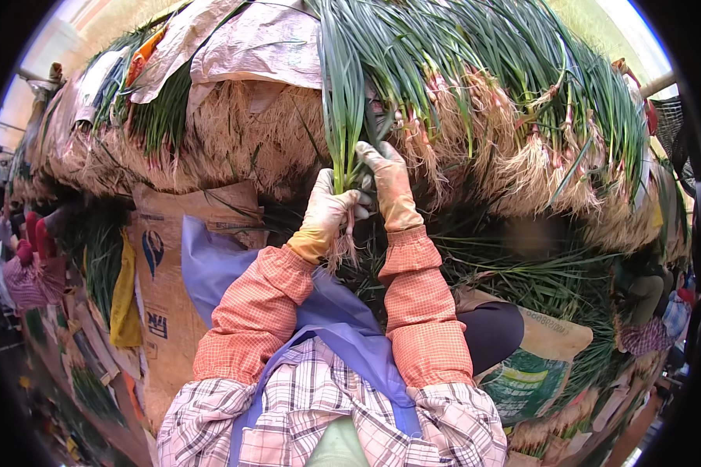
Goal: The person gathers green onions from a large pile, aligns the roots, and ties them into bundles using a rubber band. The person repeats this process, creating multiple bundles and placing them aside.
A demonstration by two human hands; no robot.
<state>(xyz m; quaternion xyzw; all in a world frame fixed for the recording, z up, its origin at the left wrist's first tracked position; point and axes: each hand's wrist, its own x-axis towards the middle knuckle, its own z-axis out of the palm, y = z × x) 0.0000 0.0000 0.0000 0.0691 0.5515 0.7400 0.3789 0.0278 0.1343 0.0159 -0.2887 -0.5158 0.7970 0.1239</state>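
My left hand (329,212), in a yellowish rubber glove, grips a small bunch of green onions (341,117) near its white base, with the roots hanging below the fist. My right hand (388,187), gloved the same way, rests against the same stalks just to the right, fingers reaching up along them. The long green leaves rise to the top of the view. Both forearms wear orange checked sleeve covers over a plaid shirt and a blue apron.
A big heap of green onions with pale roots (514,156) fills the back and right. Sacks and cardboard (265,43) cover the pile at upper left. A cardboard box (160,296) stands at left. Another person (31,265) sits at far left, one more at far right (654,327).
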